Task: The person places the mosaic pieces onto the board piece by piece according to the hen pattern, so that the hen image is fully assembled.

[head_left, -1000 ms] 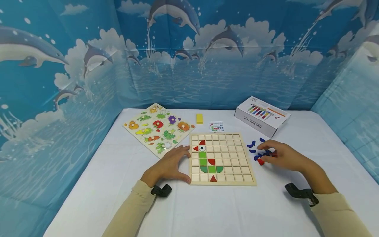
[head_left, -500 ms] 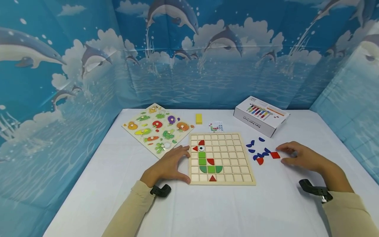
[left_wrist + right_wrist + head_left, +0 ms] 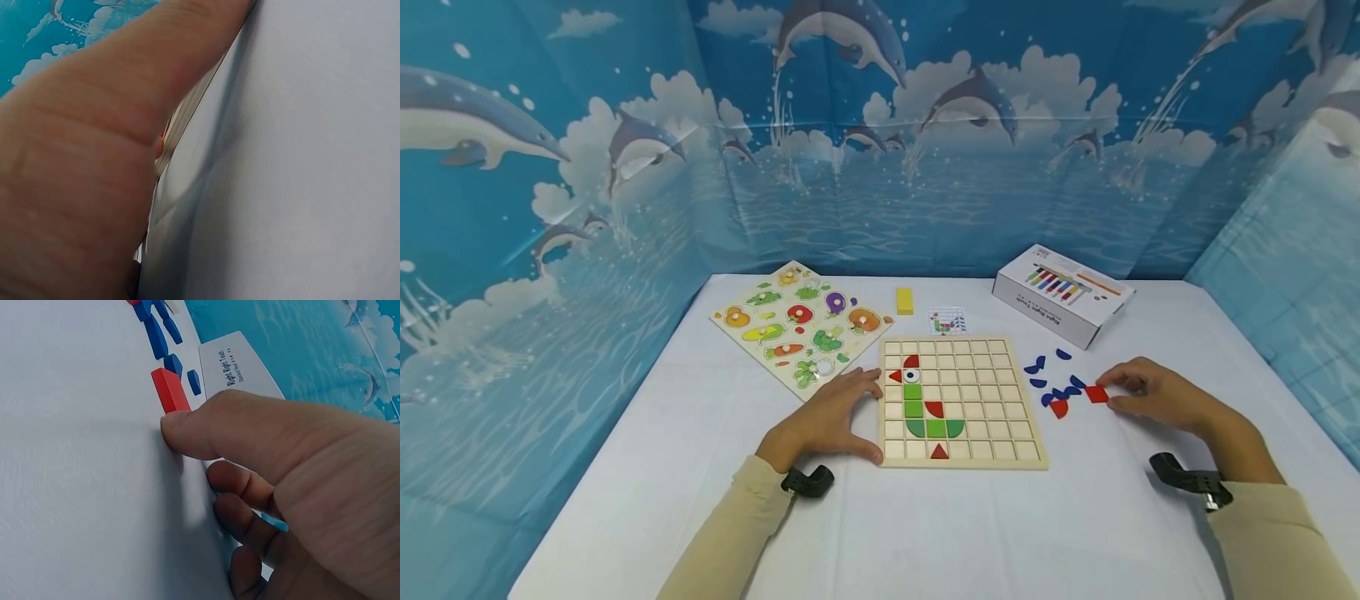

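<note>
In the head view my left hand [image 3: 831,421] rests at the left edge of a wooden grid board [image 3: 996,461], thumb near its lower left corner and fingers spread along the side. Red and green tiles, such as a green square [image 3: 913,408], sit in the grid with a round eye tile [image 3: 912,376]. To the right of the board my right hand [image 3: 1165,400] pinches a red square block [image 3: 1097,394] between thumb and forefinger. The right wrist view has the thumb tip against that red block [image 3: 169,389], its other fingers curled. Beside it lie blue half-round pieces [image 3: 1075,382] and a red quarter-round piece [image 3: 1059,408].
Behind the board lie a small pattern card [image 3: 947,321] and a yellow block [image 3: 905,301]. A vegetable puzzle board [image 3: 786,350] is at the back left. At the back right stands a white box [image 3: 1060,296]. A dolphin-print curtain [image 3: 880,208] surrounds the table.
My right hand first drew back rightward from above the loose pieces, uncovering the red square block, then moved slightly left onto it. My left hand stays at the board's edge.
</note>
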`<state>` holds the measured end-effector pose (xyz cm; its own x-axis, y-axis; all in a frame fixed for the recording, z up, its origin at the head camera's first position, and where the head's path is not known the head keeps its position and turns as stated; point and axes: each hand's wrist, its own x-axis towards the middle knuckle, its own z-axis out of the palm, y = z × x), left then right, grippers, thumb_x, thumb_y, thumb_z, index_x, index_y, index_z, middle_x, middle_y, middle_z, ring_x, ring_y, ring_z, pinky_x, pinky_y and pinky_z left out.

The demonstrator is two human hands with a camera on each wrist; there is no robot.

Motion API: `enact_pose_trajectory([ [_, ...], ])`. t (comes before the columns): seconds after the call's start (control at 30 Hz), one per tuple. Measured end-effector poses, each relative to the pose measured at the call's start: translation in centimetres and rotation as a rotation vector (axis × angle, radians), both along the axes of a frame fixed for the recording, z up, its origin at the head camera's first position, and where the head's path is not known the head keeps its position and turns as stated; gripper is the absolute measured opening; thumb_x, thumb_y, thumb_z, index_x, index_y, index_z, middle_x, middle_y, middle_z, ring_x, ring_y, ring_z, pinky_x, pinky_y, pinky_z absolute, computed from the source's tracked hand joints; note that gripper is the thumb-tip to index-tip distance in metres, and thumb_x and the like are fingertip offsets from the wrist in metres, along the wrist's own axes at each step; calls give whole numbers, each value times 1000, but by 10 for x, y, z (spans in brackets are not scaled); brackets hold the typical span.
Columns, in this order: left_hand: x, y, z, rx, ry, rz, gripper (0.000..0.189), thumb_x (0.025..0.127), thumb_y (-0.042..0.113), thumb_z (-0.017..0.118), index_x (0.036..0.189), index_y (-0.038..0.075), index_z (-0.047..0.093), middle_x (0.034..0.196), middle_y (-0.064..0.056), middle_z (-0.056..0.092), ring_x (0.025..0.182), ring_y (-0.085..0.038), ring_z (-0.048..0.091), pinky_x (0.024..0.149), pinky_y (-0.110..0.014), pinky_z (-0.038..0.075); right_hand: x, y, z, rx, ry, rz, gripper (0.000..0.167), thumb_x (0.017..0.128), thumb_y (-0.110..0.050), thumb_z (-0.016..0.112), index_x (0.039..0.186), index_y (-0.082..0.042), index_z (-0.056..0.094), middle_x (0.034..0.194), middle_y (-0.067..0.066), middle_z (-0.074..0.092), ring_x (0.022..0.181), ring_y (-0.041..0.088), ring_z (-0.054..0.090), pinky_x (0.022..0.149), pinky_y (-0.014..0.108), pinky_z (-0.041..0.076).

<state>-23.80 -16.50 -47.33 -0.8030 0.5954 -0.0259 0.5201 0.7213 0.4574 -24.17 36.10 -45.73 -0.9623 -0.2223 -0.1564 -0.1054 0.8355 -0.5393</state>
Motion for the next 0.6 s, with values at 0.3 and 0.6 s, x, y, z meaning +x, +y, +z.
enact_pose_trajectory([
  [0.3,-1,0,-2,-8,3,-2,93,59,84,75,130,30,50,165,11,24,153,-17,14,122,-44,15,1,-8,4,16,19,-18,34,89,-16,78,119,-5,69,116,17,57,102,37,48,81,46,53],
  [0.6,-1,0,-1,-7,-3,1,94,59,84,75,130,29,51,165,10,24,153,-18,13,122,-44,15,0,-11,3,26,32,-28,34,87,-16,79,117,-3,69,114,19,58,104,42,51,88,58,53],
])
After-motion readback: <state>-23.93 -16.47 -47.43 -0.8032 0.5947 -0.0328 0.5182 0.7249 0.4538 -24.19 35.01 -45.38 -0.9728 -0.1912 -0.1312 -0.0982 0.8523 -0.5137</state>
